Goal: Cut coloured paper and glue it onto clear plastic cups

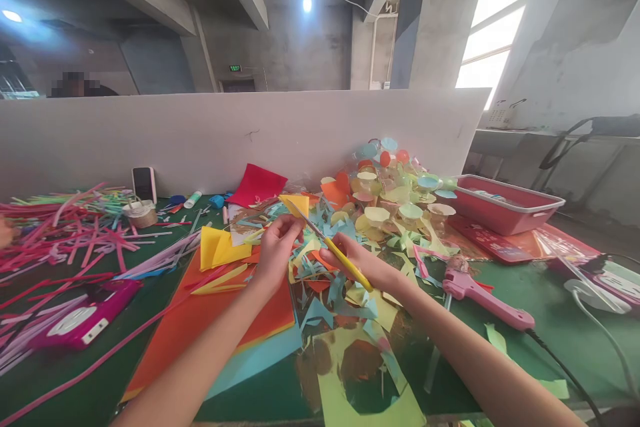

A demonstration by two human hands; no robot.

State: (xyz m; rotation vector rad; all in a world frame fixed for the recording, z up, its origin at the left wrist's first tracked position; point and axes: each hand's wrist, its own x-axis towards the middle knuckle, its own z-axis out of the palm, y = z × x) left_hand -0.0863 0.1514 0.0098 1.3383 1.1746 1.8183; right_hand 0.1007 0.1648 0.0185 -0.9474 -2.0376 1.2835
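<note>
Cutting under way: right hand [370, 267] is closed around yellow-handled scissors [336, 253], blades running forward of its fingers into a small yellow paper square [297, 203]. Left hand [277, 247] pinches that square just past its fingertips. Judgement: mid-cut. The next snip needs the left fingers to hold the paper taut and clear of the blades. Green table [550, 327] is littered with coloured offcuts. Pink glue gun [480, 293] lies right of the right fingers, red plastic tray [500, 203] beyond them. White partition board [250, 133] behind, concrete room.
</note>
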